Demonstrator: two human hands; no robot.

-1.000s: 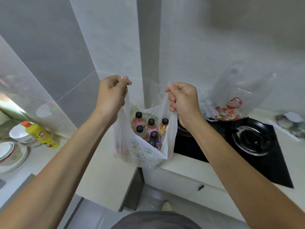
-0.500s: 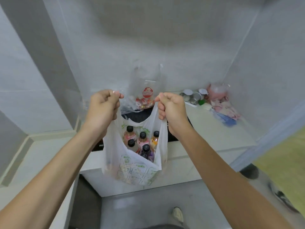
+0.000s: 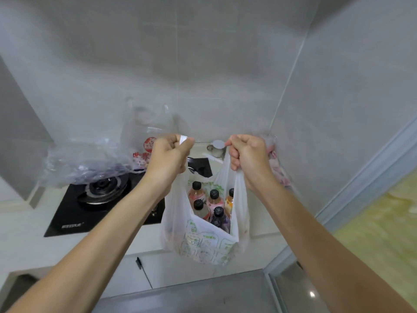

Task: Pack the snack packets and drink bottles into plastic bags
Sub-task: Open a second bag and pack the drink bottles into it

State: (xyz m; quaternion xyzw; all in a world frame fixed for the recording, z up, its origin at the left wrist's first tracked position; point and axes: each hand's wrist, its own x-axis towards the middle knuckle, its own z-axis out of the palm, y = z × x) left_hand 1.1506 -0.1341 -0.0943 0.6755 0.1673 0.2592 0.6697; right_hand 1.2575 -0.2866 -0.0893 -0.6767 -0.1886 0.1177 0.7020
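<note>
A white plastic bag [image 3: 203, 242] with green print hangs in the air in front of the counter edge. My left hand [image 3: 168, 158] grips its left handle and my right hand [image 3: 248, 158] grips its right handle, holding the mouth apart. Inside stand several drink bottles [image 3: 213, 203] with black caps, pink, orange and purple. A second, clear plastic bag [image 3: 90, 163] with red print lies on the stove behind my left hand; its contents are unclear.
A black gas stove [image 3: 99, 199] sits in the white counter [image 3: 22, 233] at left. A small lidded cup [image 3: 217, 147] and pink packets [image 3: 279, 175] lie at the counter's back right corner. Grey tiled walls surround it. Yellowish floor shows at right.
The view has swung to the right along the counter, and the bag held by both hands has moved with it, from beside the stove's left edge to its right end.
</note>
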